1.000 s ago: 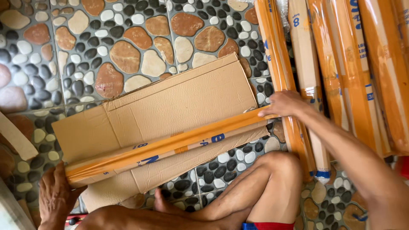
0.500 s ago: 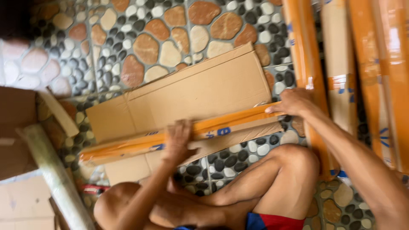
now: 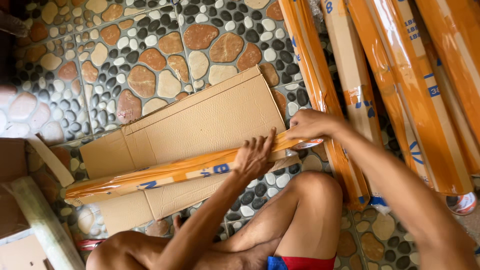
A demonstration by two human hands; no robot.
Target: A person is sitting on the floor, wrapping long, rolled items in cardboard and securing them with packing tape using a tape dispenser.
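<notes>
A long narrow package (image 3: 150, 176) wrapped in orange tape lies across a flattened brown cardboard sheet (image 3: 210, 120) on the pebble floor. My left hand (image 3: 256, 156) presses flat on the package near its right end, fingers spread. My right hand (image 3: 311, 126) grips that right end together with a roll of tape (image 3: 306, 144), mostly hidden under the fingers. My bare knees (image 3: 310, 190) are folded beneath the package.
Several long orange-taped packages (image 3: 400, 80) lie side by side on the right. Another tape roll (image 3: 462, 202) rests at the right edge. Cardboard pieces and a pale tube (image 3: 40, 220) lie at the left. The floor is patterned pebble tile (image 3: 150, 45).
My left hand came up from the floor at the lower left, landed on the package's middle, then slid right toward its end. The right hand stayed at the right end.
</notes>
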